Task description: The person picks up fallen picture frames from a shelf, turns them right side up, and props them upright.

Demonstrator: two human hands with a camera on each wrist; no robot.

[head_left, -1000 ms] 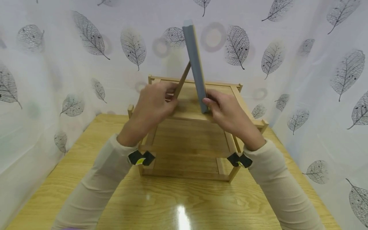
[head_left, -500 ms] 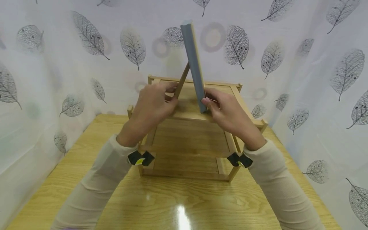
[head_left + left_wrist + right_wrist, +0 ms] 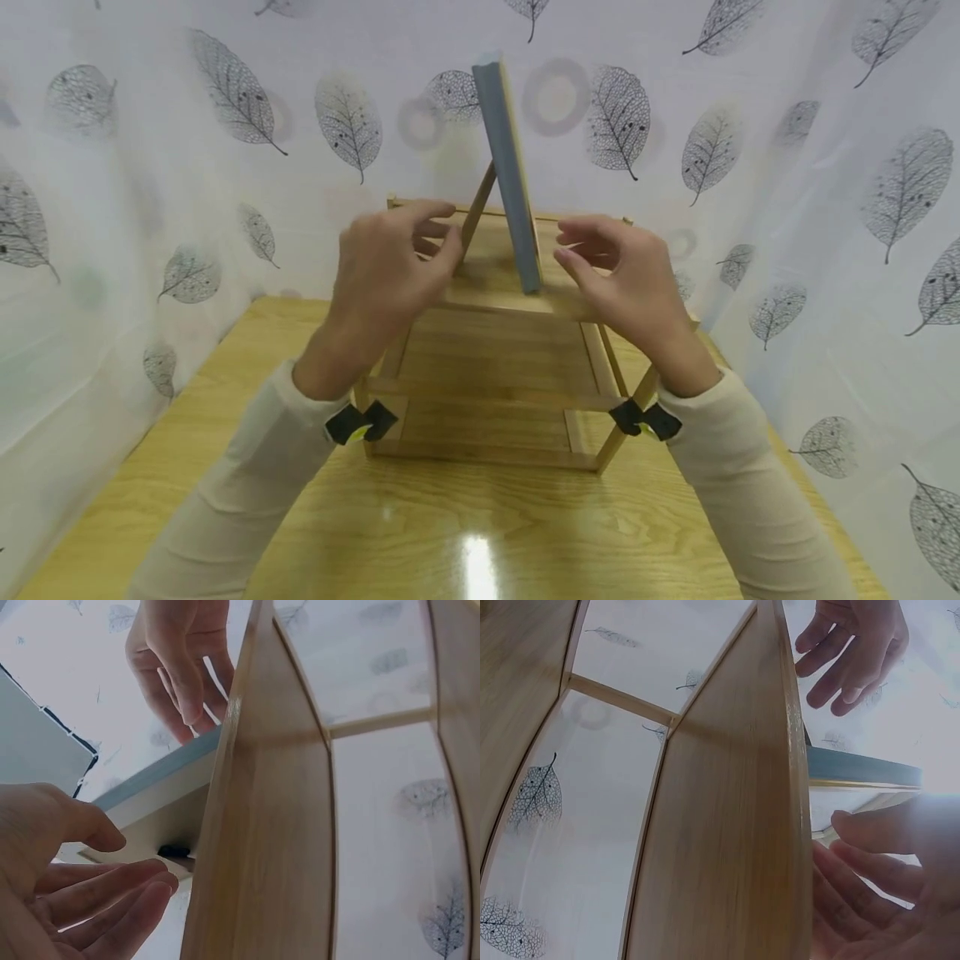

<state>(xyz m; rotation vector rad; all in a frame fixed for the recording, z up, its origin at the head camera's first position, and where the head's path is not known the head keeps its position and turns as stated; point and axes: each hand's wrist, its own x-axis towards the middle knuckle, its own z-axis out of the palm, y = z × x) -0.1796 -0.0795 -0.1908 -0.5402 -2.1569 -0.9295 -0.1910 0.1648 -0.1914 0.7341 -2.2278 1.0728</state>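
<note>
Since the earlier frame, the left hand [image 3: 393,267] has shifted left from the prop leg [image 3: 478,204], and the right hand [image 3: 630,267] has released the picture-frame-like panel [image 3: 508,183] and moved right. Panel and leg hold the same position.

Both hands grip nothing: fingers are loosely bent, thumbs set apart from them. A visible gap separates the right hand from the panel. The left fingertips are just beside the leg; contact cannot be told.

Panel: slim, straight, rectangular in side profile, standing edge-on on the top shelf of the wooden rack [image 3: 510,311], its upper end tilted left. The side edge is matte grey-blue with a lengthwise groove. A thin gold strip [image 3: 855,784] borders it in the right wrist view. A pale back face with 1 dark fitting [image 3: 174,851] shows in the left wrist view. The leg is a narrow brown bar, sloping down to the left from the panel.

Rack: pale, smooth wood; 3 levels of flat, grained boards within square-section rails and posts. It stands on a glossy worktop [image 3: 360,517] with wavy yellow-brown grain.

Surround: white sheet [image 3: 300,50] printed with dark, net-veined leaves. Sleeves [image 3: 247,475] are creased, cream cloth.
</note>
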